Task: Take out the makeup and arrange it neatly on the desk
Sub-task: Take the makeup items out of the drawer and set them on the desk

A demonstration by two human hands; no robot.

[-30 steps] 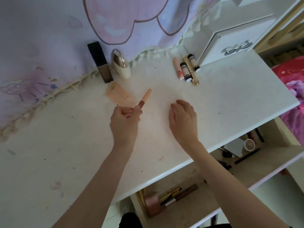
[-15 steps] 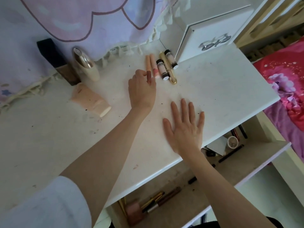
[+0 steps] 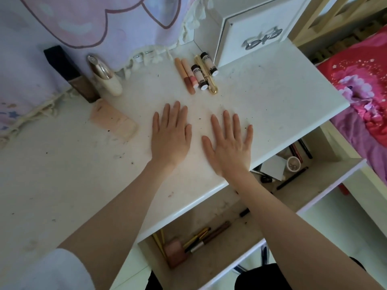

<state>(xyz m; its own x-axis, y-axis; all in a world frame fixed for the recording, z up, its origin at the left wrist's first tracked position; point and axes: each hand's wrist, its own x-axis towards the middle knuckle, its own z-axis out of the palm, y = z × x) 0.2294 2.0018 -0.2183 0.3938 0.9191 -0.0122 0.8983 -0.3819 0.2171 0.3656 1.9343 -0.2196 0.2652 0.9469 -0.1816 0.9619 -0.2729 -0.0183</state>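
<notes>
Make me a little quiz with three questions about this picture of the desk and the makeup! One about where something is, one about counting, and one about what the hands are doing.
1. Where do the brushes lie?
A. in the open drawer under the desk
B. on the bed
C. on top of the white box

2. How many sticks and tubes lie in the row at the back of the desk?
A. two
B. five
C. nine

3. What are the two hands doing?
A. each grips a tube
B. both lie flat on the desk
C. both are down in the drawer

Answers:
1 A: the brushes show in the drawer below the desk's front edge.
2 B: two peach sticks, two tubes with black caps and one gold tube lie side by side.
3 B: the left hand and the right hand rest on the desk with straight fingers, holding nothing.
</notes>
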